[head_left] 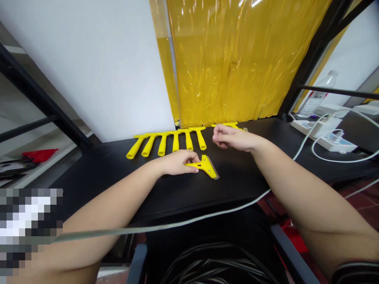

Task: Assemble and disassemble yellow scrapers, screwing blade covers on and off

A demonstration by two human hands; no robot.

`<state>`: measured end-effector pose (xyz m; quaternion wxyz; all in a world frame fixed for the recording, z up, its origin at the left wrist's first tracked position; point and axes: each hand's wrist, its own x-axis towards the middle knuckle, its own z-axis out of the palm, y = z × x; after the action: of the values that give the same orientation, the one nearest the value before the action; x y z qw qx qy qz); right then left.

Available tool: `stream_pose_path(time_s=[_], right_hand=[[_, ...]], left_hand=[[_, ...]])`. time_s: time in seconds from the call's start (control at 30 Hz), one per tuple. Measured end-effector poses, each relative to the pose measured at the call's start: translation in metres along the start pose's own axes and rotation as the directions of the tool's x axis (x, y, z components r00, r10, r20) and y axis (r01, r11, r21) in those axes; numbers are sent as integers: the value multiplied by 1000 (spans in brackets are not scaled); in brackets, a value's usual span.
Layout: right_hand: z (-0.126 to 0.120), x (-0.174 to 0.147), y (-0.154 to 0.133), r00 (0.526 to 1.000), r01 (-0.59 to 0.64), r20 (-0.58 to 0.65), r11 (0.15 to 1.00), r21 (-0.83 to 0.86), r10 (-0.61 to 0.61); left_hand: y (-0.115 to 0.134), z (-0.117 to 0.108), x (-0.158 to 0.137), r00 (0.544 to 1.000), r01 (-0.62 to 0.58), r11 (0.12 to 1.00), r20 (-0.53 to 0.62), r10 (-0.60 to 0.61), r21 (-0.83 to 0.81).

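My left hand is closed around the handle of a yellow scraper. The scraper's wide head points right, with a metal blade along its outer edge. My right hand is raised over the black table, its fingers pinched together. Whatever it may hold is too small or hidden to make out. Behind that hand lies another yellow scraper, partly covered by the fingers. Several yellow scraper handles lie side by side near the table's back edge, their round ends toward me.
The black table meets a white panel and a yellow plastic curtain. A white cable crosses in front of me. On the right are a power strip and a plastic bottle. Black metal posts flank the table.
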<state>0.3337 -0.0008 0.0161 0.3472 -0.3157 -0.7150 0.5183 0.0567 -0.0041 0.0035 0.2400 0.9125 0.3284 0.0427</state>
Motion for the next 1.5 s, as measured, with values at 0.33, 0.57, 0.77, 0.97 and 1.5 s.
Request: stream_pose_path(time_s=[0.33, 0.57, 0.77, 0.97, 1.5], right_hand=[[-18, -5, 4, 944, -104, 124, 633, -768, 305], [-21, -3, 11, 936, -179, 73, 643, -745, 344], [5, 5, 16, 970, -183, 46, 837, -516, 240], [13, 11, 22, 984, -109, 67, 850, -516, 166], [33, 17, 26, 954, -298, -14, 949, 104, 301]], left_hand=[[-3, 2, -1, 1000, 20, 1000, 4, -19, -13], [-2, 1, -2, 1000, -8, 1000, -12, 8, 4], [-5, 0, -2, 998, -37, 998, -56, 35, -44], [-5, -3, -1, 994, -40, 998, -101, 35, -49], [-1, -1, 0, 960, -142, 987, -232, 157, 80]])
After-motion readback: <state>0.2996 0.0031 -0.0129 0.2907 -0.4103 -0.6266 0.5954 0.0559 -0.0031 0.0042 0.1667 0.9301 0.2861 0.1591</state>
